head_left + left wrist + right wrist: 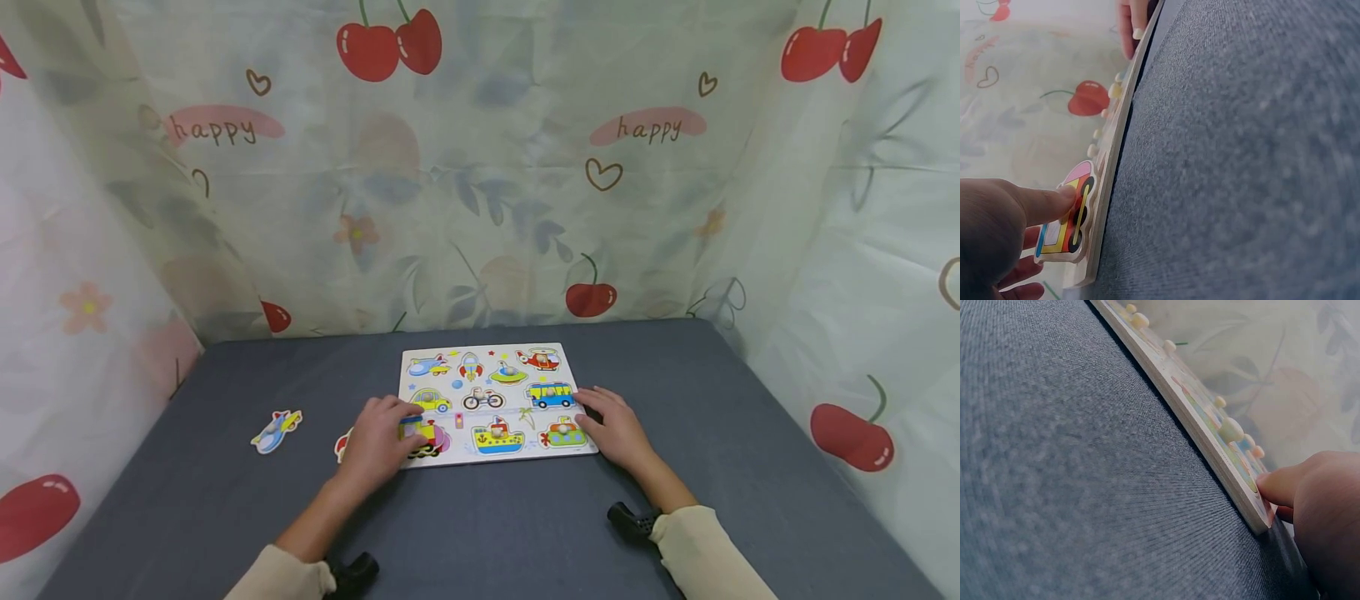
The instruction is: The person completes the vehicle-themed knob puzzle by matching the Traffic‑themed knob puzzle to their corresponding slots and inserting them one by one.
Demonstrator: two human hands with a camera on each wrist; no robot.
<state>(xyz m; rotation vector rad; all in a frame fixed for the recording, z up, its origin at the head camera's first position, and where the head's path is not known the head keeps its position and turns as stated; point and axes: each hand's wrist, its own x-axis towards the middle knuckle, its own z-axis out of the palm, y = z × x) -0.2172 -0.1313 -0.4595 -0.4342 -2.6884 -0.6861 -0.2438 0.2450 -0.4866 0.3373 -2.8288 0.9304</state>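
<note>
A wooden peg puzzle board (461,400) with vehicle pictures lies flat on the table. Over its near left corner, my left hand (378,442) pinches a train puzzle piece (1069,215), thumb on its printed face. In the left wrist view the piece stands tilted against the board. My right hand (618,429) rests at the board's right edge, its thumb (1275,487) touching the near right corner beside the submarine piece (562,432). Boat (497,437), bus (551,395) and motorbike (482,399) pieces appear on the board.
A loose airplane piece (276,432) lies on the dark grey table (510,533) to the left. Another loose piece (342,446), with red on it, is mostly hidden behind my left hand. Cherry-printed curtains (487,167) surround the table at the back and sides.
</note>
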